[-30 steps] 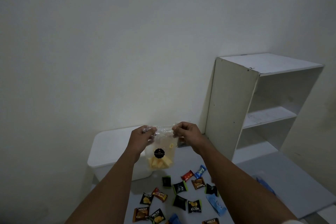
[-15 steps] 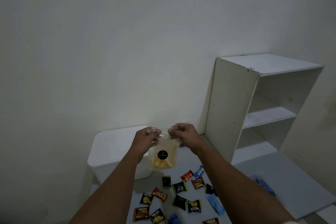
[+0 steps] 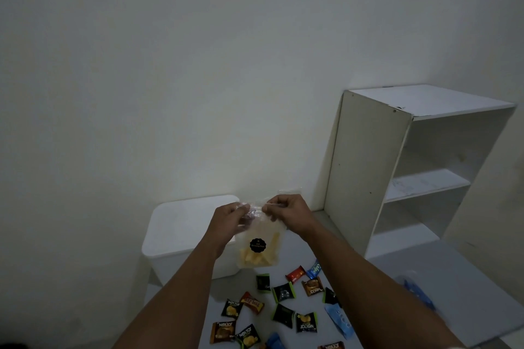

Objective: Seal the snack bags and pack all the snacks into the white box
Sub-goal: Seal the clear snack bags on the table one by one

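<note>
I hold a clear snack bag (image 3: 258,249) with yellow pieces and a round black label up in front of me. My left hand (image 3: 231,219) pinches the left of its top edge and my right hand (image 3: 289,212) pinches the right, the fingertips almost touching. Behind the bag stands the white box (image 3: 184,231) with its lid on. Several small wrapped snacks (image 3: 283,309) in black, brown, red and blue lie scattered on the grey surface below my arms.
A white open shelf unit (image 3: 402,167) stands at the right against the wall. Another blue packet (image 3: 416,292) lies on the grey surface (image 3: 453,278) right of my right forearm. A plain wall fills the rest.
My hands have slid closer together along the bag's top edge. The bag has dropped slightly and hangs lower in front of the white box.
</note>
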`<state>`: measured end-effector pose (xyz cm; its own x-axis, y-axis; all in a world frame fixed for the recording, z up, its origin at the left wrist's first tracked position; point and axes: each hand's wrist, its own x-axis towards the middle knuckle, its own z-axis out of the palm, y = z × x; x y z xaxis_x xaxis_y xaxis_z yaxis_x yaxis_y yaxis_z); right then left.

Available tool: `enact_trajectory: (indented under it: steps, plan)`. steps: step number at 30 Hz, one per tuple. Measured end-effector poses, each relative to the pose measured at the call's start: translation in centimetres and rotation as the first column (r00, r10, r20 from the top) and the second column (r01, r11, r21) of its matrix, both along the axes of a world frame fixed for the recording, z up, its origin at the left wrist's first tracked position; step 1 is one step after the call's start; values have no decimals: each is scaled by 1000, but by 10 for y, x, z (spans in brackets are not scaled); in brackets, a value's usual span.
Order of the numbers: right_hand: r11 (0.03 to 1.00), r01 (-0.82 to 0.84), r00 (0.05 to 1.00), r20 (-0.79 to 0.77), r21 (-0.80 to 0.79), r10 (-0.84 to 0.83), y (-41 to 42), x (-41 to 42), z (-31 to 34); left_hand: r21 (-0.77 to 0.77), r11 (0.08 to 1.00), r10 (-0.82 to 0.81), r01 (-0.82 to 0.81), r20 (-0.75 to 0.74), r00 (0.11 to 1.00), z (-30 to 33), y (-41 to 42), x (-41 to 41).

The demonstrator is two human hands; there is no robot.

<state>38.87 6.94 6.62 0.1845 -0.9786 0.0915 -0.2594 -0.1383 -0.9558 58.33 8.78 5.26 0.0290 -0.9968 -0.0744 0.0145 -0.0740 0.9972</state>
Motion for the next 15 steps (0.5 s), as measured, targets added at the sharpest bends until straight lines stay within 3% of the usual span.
enact_trajectory:
  steps: [7, 15]
  plan:
    - [997, -4, 999, 38, 81, 1, -4, -6, 0, -51, 998, 37, -34, 60, 997, -1, -2, 5]
    - [997, 4, 997, 73, 76, -10, -1, -11, -6, -61, 998, 15, -13, 24, 1000, -1, -5, 3]
